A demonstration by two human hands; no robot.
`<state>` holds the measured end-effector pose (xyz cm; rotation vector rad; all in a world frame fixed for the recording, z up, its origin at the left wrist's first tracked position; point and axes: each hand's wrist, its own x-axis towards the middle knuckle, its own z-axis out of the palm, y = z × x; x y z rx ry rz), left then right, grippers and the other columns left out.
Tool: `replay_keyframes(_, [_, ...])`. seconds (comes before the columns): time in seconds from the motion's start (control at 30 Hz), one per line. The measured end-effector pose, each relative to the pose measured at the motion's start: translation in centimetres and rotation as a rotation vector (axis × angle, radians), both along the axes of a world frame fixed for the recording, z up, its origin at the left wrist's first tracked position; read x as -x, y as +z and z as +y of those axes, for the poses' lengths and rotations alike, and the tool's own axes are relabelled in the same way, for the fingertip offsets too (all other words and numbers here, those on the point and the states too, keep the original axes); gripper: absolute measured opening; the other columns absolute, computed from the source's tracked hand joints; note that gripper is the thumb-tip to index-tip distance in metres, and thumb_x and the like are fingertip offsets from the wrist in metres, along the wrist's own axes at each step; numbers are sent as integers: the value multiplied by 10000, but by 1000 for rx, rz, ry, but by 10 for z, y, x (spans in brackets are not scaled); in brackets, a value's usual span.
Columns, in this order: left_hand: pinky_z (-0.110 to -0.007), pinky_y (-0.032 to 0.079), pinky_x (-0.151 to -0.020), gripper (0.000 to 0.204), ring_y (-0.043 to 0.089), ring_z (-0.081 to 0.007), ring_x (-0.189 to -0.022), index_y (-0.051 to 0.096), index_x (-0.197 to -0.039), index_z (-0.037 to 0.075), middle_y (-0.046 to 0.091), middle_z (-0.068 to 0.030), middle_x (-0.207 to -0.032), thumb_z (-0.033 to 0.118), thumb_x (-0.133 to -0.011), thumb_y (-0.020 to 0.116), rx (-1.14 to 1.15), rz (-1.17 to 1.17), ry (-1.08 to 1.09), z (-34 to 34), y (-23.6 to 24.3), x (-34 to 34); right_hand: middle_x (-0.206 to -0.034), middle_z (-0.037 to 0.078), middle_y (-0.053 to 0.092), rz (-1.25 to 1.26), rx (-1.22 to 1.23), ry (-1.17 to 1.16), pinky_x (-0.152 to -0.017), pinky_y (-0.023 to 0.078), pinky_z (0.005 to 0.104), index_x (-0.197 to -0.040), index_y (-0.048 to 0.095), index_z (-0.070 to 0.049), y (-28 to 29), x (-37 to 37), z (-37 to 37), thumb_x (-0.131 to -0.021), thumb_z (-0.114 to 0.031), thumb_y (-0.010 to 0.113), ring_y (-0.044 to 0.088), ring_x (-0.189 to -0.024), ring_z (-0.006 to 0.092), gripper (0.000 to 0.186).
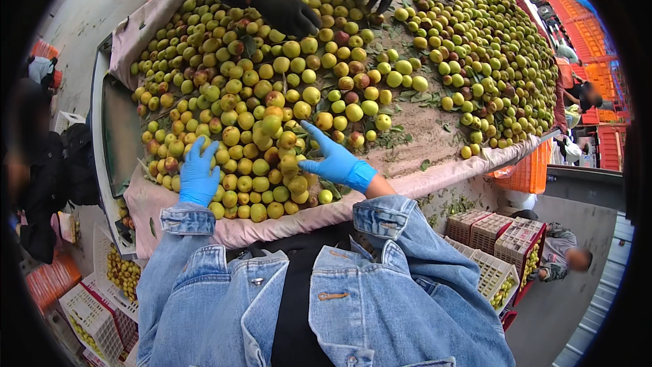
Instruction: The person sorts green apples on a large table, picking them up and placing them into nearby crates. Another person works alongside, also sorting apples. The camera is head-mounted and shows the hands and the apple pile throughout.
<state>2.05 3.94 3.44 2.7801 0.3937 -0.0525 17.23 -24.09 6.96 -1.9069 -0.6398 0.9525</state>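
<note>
The spread-fingered, blue-gloved left hand [199,171] rests on round, yellow-green fruit [261,167] without a long axis, heaped rightward toward the blue-gloved right hand [337,161], whose thumb and fingers part leftward around the heap's near side; pale pink cloth [414,153] lies beneath.

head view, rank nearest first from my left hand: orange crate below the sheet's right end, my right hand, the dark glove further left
From your left hand:
1. Right hand: to its right
2. Dark glove: across the fruit
3. Orange crate: far right, below the sheet
</note>
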Motion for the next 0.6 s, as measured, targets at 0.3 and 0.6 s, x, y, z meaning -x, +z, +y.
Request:
replay_keyframes(0.3, [-551,204,-1047,513,319,-309,-1282,526,-1220,211,393,-93,-1337,366,-745,646,24,-14,-725,-156,9,-67,-1035,232,595,-63,340,-194,-838,479,407,-1228,405,-97,-52,-82,-116,-661,-316,753,588,-973,356,700])
replay_keyframes(0.6, [-422,382,-825,194,497,-283,-913,614,-930,92,523,-76,-949,131,-741,596,-33,0,-184,-80,4,-75,-1085,197,509,-717,537,-334,-833,477,412,-1272,428,-147,1,-202,-160,-645,-244,768,547,-947,364,720])
